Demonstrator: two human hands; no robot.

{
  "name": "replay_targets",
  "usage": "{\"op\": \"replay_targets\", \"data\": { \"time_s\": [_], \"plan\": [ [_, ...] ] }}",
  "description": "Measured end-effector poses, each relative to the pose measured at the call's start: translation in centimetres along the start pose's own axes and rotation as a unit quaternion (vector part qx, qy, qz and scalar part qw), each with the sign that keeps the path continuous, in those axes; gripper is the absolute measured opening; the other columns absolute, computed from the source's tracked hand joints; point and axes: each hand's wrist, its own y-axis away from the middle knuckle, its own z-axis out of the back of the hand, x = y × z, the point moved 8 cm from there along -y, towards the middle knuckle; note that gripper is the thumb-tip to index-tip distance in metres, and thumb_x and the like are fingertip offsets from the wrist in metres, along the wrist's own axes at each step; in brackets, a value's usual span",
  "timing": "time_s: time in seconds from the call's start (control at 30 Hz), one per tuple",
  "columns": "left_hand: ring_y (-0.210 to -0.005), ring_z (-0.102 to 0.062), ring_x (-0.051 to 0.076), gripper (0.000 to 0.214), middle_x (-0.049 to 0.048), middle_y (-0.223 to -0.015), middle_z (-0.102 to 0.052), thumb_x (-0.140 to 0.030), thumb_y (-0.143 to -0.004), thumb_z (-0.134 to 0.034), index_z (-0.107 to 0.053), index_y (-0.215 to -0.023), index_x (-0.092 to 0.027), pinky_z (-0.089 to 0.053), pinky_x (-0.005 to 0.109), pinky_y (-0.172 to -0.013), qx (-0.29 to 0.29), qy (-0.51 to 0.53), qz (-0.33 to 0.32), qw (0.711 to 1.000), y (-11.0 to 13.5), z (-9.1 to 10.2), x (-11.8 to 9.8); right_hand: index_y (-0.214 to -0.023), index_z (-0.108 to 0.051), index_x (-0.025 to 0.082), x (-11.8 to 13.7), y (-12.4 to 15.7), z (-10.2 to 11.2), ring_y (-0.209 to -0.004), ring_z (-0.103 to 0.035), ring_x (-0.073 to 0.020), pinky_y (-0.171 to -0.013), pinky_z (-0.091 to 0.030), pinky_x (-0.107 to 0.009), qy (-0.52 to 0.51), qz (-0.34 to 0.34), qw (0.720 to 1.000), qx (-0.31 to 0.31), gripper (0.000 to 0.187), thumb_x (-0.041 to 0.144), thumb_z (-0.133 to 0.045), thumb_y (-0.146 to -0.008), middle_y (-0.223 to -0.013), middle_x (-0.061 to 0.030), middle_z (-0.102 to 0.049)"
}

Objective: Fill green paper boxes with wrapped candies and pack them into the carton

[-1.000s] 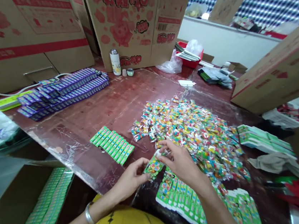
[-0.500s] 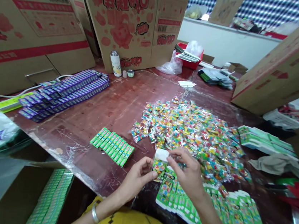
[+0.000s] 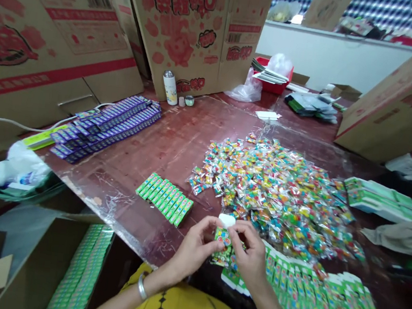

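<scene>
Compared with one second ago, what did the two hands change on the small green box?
Both hands, left hand and right hand, raised the small green box upright and its white flap now stands open. Both keep their grip. The candy pile stayed as it was.

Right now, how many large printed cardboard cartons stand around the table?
3 show. One carton at far left, one behind the bottle, one at right. A plain box stands further back; others may be hidden.

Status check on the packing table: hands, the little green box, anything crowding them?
Left hand and right hand both pinch small green box, white flap up. Flat green cartons beneath, candy pile just beyond. Nothing blocking.
</scene>
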Motion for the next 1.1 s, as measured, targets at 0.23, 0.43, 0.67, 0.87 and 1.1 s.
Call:
{"op": "replay_targets", "data": {
  "time_s": [0.23, 0.43, 0.67, 0.87, 1.1],
  "plan": [
    [-0.074, -0.058, 0.010, 0.038, -0.0018, -0.093, -0.050, -0.022, -0.077, -0.071, -0.044, -0.105, -0.022, -0.048, 0.022, -0.068, -0.041, 0.043, 0.007, 0.998, -0.1, 0.9, 1.0, -0.098, -0.055, 0.023, -1.4, 0.3, -0.8, -0.091, -0.061, -0.0200, -0.080, -0.048, -0.032, -0.133, -0.081, 0.988, -0.004, 0.010, 0.023, -0.061, -0.089, -0.097, -0.0040, -0.062],
    [-0.087, -0.060, 0.013, 0.040, 0.0002, -0.100, -0.052, -0.015, -0.078, -0.067, -0.045, -0.110, -0.024, -0.051, 0.025, -0.075, -0.053, -0.066, -0.003, 0.996, 0.2, 1.6, 0.8, -0.077, -0.057, 0.020, -1.9, -0.8, -1.9, -0.073, -0.057, -0.0157, -0.066, -0.045, -0.026, -0.177, -0.163, 0.967, 0.087, 0.016, 0.028, -0.070, -0.082, -0.079, 0.0000, -0.058],
    [-0.088, -0.061, 0.015, 0.046, 0.0026, -0.102, -0.056, -0.013, -0.080, -0.064, -0.046, -0.121, -0.025, -0.051, 0.026, -0.076, -0.018, -0.118, -0.018, 0.993, 0.4, 1.1, 0.2, -0.070, -0.063, 0.017, -3.3, -1.9, -1.7, -0.069, -0.057, -0.0157, -0.065, -0.044, -0.027, -0.185, -0.216, 0.948, 0.144, 0.022, 0.033, -0.075, -0.077, -0.073, -0.0011, -0.063],
    [-0.092, -0.060, 0.017, 0.041, 0.0038, -0.104, -0.060, -0.015, -0.082, -0.062, -0.052, -0.121, -0.024, -0.050, 0.026, -0.078, -0.004, -0.115, -0.013, 0.993, 0.2, 0.7, 0.1, -0.066, -0.063, 0.018, -1.7, -2.4, -1.0, -0.073, -0.060, -0.0177, -0.069, -0.046, -0.029, -0.098, -0.160, 0.978, 0.093, 0.023, 0.032, -0.069, -0.082, -0.075, -0.0030, -0.064],
    [-0.079, -0.060, 0.014, 0.027, 0.0021, -0.097, -0.062, -0.020, -0.084, -0.060, -0.054, -0.110, -0.021, -0.050, 0.024, -0.071, -0.054, -0.127, -0.007, 0.990, -0.2, 2.4, -0.1, -0.131, -0.051, 0.024, 0.5, 0.3, -2.4, -0.125, -0.046, -0.0284, -0.102, -0.043, -0.042, 0.055, -0.031, 0.977, 0.206, 0.065, 0.029, -0.078, -0.072, -0.136, -0.0095, -0.049]
  ]
}}
